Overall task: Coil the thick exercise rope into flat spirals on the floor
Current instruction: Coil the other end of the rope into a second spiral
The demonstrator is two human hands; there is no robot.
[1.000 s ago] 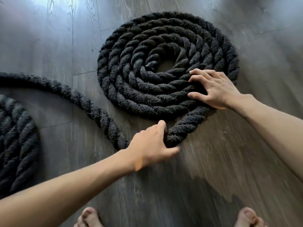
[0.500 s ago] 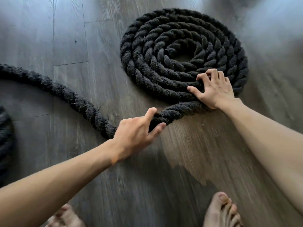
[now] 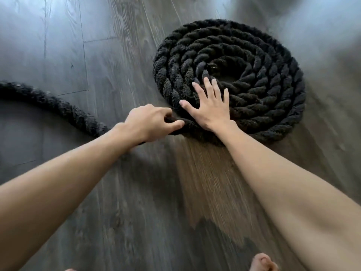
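The rope spiral (image 3: 273, 102) lies flat on the floor (image 3: 117, 192). The right hand (image 3: 212, 109), fingers spread, presses its seven-o'clock edge. The left hand (image 3: 150, 124) pinches the loose tail (image 3: 58, 106) beside it. I'd pin the coil firmly and snug the tail toward nine o'clock.

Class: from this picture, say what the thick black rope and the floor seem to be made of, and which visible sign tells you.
The rope: twisted fibre strands, matt and fuzzy, with stray hairs at the edges; natural or synthetic cannot be told.
The floor: wood-look planks, perhaps laminate or vinyl; grey-brown grain, straight seams and a soft sheen.
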